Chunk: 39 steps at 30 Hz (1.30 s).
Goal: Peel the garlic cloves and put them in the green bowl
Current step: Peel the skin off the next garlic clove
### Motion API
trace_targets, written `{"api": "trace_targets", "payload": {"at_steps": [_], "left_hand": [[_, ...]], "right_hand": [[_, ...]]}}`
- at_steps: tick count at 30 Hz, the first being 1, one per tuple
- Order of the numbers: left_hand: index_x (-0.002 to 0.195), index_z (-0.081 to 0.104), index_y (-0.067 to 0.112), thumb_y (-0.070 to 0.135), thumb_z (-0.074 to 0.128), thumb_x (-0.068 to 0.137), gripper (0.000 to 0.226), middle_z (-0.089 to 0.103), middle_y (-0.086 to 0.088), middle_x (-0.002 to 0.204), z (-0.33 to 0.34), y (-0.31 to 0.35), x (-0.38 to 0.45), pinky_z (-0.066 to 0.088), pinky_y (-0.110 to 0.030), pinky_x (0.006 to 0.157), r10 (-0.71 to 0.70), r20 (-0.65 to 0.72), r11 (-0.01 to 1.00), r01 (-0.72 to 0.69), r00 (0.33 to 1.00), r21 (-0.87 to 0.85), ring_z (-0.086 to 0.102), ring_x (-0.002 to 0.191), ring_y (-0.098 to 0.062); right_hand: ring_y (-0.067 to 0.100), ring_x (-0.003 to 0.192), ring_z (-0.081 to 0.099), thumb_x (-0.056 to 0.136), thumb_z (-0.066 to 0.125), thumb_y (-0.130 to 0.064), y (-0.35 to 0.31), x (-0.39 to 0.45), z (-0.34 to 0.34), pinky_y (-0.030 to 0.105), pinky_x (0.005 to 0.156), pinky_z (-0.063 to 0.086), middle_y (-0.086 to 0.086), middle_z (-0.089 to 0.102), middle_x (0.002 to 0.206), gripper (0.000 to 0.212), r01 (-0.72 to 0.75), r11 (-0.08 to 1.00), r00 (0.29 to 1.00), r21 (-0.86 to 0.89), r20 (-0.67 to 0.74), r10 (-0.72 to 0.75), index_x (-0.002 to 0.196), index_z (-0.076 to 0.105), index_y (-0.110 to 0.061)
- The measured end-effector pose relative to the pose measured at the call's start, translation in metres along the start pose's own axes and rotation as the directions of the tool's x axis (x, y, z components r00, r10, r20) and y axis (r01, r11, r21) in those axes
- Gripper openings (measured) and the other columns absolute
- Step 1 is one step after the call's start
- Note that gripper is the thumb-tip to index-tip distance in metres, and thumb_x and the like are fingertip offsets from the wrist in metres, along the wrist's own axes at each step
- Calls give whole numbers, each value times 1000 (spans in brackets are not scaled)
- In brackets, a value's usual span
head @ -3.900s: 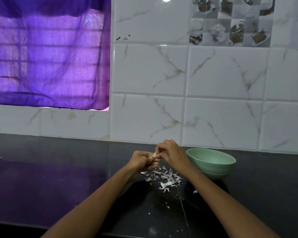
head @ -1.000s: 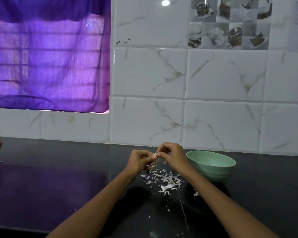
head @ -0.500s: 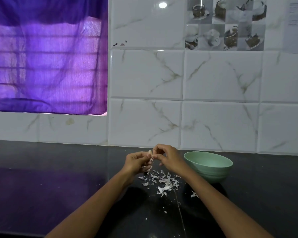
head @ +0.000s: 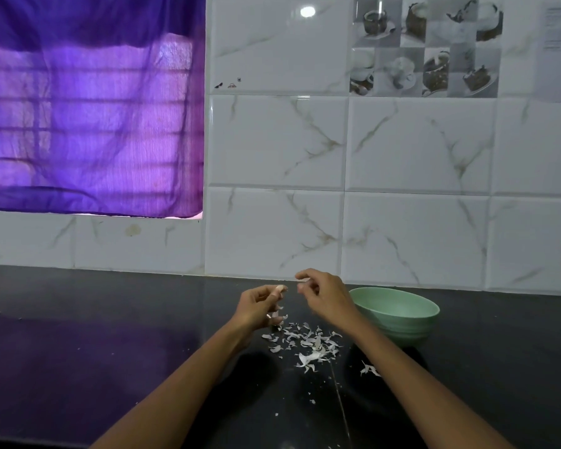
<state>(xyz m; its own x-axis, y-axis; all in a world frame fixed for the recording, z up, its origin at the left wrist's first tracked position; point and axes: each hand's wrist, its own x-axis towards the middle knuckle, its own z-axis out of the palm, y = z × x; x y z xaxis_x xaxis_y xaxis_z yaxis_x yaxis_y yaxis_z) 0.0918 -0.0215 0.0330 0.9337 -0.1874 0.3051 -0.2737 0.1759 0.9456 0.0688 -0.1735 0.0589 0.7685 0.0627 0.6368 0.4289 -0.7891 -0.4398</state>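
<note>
Here the green bowl [head: 399, 314] stands on the black counter [head: 110, 351], at three o'clock from the hands; its inside is hidden. The left hand [head: 258, 307] pinches a garlic clove [head: 280, 289] at its curled fingertips. At two o'clock from it, slightly apart, the right hand [head: 326, 298] pinches a bit of skin [head: 303, 280]. Loose peels [head: 305, 343] lie at six o'clock below both.

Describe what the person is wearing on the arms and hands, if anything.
Nothing that shows: both forearms are bare to the bottom edge of the picture, with no sleeves, gloves, watch or bracelets. The left hand and right hand show no rings I can make out.
</note>
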Motion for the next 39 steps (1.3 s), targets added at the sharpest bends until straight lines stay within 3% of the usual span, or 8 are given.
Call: {"api": "trace_targets", "payload": {"at_steps": [3,8,13,17,21,28,36,39], "left_hand": [[97,66,4,14,59,90,15,59,1,77,1,-3,-1,53,-17,54,8,71,997,-14,997,77,50,61,-5],[90,66,3,14,61,90,13,64,-3,72,-1,-8,0,51,-19,50,110,121,950,-140,986,279,52,52,-7],[85,69,6,15,65,87,10,69,-2,69,-3,-12,2,55,-31,55,228,100,853,-248,969,460,59,55,-15],[84,70,8,12,65,87,7,70,-8,73,-6,-13,5,56,-35,57,240,81,845,-250,967,473,59,56,-17],[84,71,6,10,63,87,9,69,-12,73,-7,-15,7,57,-42,59,246,92,829,-258,965,496,58,52,-16],[76,71,13,13,62,89,16,61,-6,64,-9,-15,10,57,-42,59,280,89,803,-284,956,524,56,43,-8],[74,71,19,16,63,88,16,65,0,60,-9,-14,7,57,-35,60,296,119,773,-311,948,552,56,44,-4],[75,71,19,10,62,88,18,62,9,53,-7,-10,4,56,-26,54,300,109,818,-314,948,481,57,47,-7]], "right_hand": [[1,62,54,89,61,-21,-3,-2,4,28,68,52,-3,67,82,17,45,998,997,44,59,-47,103,69,-17],[1,63,56,82,69,-25,-1,-2,3,20,62,45,-7,68,73,7,21,999,999,-32,26,-20,83,74,-21],[0,57,53,86,65,-21,-3,-4,3,25,62,47,-2,70,78,10,19,1000,998,-22,54,-17,86,74,-18],[6,63,55,89,60,-21,-3,-1,1,27,64,48,-2,70,79,14,87,992,993,-86,92,-79,91,73,-17],[3,60,45,91,57,-25,-1,-1,-1,18,53,29,-9,57,71,16,140,962,988,-232,95,-121,94,71,-18],[14,89,55,93,53,-24,-3,2,1,25,67,33,0,68,92,18,230,921,971,-315,132,-198,96,69,-17],[17,94,52,96,41,-24,-14,-3,2,26,64,33,3,62,95,24,324,777,946,-539,173,-274,97,61,-11],[15,87,49,95,44,-25,-16,-6,2,25,63,32,2,61,91,21,296,810,954,-507,118,-275,94,60,-11]]}}
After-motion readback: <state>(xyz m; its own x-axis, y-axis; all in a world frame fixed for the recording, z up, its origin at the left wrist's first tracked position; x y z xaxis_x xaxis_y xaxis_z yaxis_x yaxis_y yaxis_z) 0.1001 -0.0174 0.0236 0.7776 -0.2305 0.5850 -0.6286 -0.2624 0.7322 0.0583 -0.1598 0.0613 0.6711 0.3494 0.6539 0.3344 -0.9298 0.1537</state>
